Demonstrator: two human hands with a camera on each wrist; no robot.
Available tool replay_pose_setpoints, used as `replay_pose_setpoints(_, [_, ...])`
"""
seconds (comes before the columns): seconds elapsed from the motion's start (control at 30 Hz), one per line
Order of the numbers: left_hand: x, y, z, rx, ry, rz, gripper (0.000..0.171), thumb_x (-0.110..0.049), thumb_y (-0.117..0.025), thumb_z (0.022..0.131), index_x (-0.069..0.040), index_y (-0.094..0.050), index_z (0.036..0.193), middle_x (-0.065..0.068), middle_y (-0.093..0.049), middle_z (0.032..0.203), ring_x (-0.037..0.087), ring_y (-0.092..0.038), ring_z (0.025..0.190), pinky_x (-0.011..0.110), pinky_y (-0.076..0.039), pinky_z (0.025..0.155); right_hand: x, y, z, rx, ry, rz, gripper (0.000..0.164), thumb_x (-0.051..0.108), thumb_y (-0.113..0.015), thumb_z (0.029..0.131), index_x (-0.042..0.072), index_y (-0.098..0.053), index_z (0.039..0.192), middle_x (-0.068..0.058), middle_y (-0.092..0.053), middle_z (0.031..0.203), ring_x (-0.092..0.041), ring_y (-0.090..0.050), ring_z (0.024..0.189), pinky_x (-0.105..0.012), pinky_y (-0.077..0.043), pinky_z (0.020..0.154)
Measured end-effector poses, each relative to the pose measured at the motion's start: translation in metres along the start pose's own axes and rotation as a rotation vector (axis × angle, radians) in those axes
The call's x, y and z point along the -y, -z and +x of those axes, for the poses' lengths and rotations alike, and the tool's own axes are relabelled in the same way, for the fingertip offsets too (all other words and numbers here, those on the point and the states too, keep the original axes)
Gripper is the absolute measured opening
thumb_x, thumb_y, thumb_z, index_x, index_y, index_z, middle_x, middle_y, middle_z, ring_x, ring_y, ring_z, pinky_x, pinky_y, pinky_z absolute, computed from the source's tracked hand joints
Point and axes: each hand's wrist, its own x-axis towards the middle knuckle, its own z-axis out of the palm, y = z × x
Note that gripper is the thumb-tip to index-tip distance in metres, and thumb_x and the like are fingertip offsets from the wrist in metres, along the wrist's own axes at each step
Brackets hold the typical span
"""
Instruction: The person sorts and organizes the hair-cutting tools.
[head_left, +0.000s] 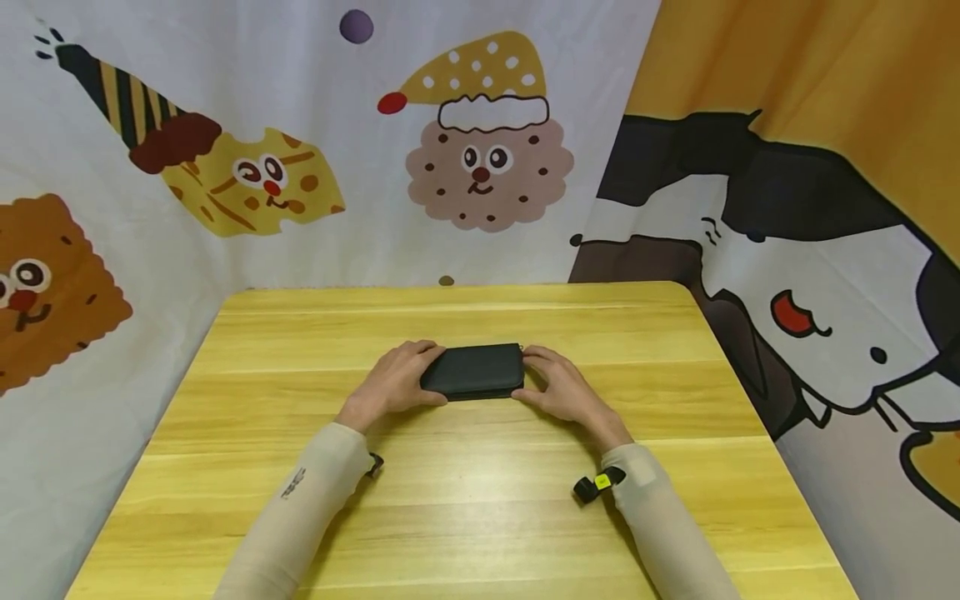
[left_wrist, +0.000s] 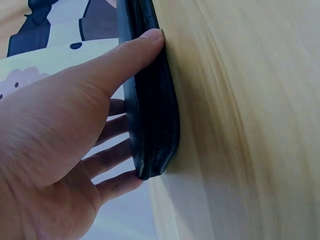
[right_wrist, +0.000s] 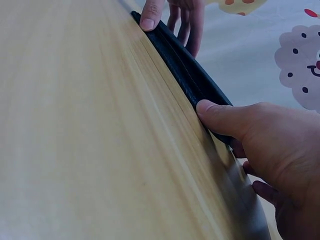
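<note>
A black zip-around wallet (head_left: 480, 372) lies flat on the wooden table, its long side facing me. At its left end, my left hand (head_left: 399, 379) holds it, thumb against the front edge and fingers at the far side. My right hand (head_left: 558, 385) grips the right end, its thumb at the near corner and its fingers round the back corner. The left wrist view shows the zipper seam along the wallet's (left_wrist: 152, 110) edge under the thumb. In the right wrist view the zipper line on the wallet (right_wrist: 182, 65) runs between both thumbs and looks closed.
The light wooden table (head_left: 465, 517) spreads round both forearms. Behind it hangs a white curtain (head_left: 300, 258) printed with cartoon biscuits and cheese, and an orange curtain (head_left: 810, 67) with a cartoon animal is at the right. A dark strap device (head_left: 600, 483) sits on the right wrist.
</note>
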Motion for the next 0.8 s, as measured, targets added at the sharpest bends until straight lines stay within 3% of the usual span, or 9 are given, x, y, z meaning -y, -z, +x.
replay_pose_setpoints(0.23, [0.000, -0.001, 0.000, -0.005, 0.000, 0.003, 0.095, -0.050, -0.095, 0.092, -0.007, -0.055, 0.167, 0.020, -0.057, 0.168, 0.044, -0.060, 0.149, 0.062, -0.053, 0.124, -0.001, 0.004, -0.002, 0.042, -0.013, -0.006, 0.068, 0.038, -0.086, 0.102, 0.000, -0.066, 0.155, -0.022, -0.056, 0.170, -0.045, -0.054, 0.159, -0.063, -0.046, 0.133])
replay_pose_setpoints(0.37, [-0.001, -0.002, -0.001, -0.018, -0.004, 0.001, 0.094, -0.049, -0.095, 0.092, -0.007, -0.055, 0.167, 0.020, -0.059, 0.167, 0.044, -0.061, 0.148, 0.062, -0.055, 0.122, -0.003, 0.011, -0.003, 0.052, -0.005, 0.026, 0.054, 0.031, -0.083, 0.104, 0.006, -0.071, 0.151, -0.018, -0.063, 0.164, -0.042, -0.059, 0.156, -0.062, -0.047, 0.133])
replay_pose_setpoints(0.53, [-0.002, -0.003, -0.002, -0.023, 0.001, -0.005, 0.094, -0.049, -0.095, 0.092, -0.007, -0.056, 0.166, 0.019, -0.059, 0.166, 0.043, -0.062, 0.147, 0.061, -0.056, 0.121, -0.006, 0.016, 0.000, -0.026, -0.005, 0.069, 0.034, 0.019, -0.078, 0.107, 0.007, -0.078, 0.138, -0.014, -0.077, 0.145, -0.038, -0.071, 0.141, -0.058, -0.053, 0.127])
replay_pose_setpoints(0.67, [-0.003, -0.002, -0.003, -0.023, 0.005, -0.015, 0.094, -0.048, -0.096, 0.091, -0.007, -0.056, 0.166, 0.019, -0.059, 0.166, 0.044, -0.061, 0.147, 0.062, -0.055, 0.121, -0.010, 0.018, 0.007, -0.074, -0.011, 0.062, 0.033, 0.015, -0.075, 0.108, 0.002, -0.077, 0.138, -0.019, -0.077, 0.143, -0.042, -0.072, 0.139, -0.060, -0.055, 0.124])
replay_pose_setpoints(0.8, [-0.001, -0.002, -0.003, -0.026, 0.009, -0.014, 0.094, -0.048, -0.096, 0.091, -0.007, -0.056, 0.166, 0.019, -0.059, 0.166, 0.043, -0.061, 0.148, 0.062, -0.055, 0.122, -0.013, 0.021, 0.020, -0.064, -0.022, 0.051, 0.035, 0.013, -0.074, 0.109, 0.001, -0.075, 0.141, -0.020, -0.076, 0.145, -0.043, -0.070, 0.141, -0.060, -0.054, 0.126])
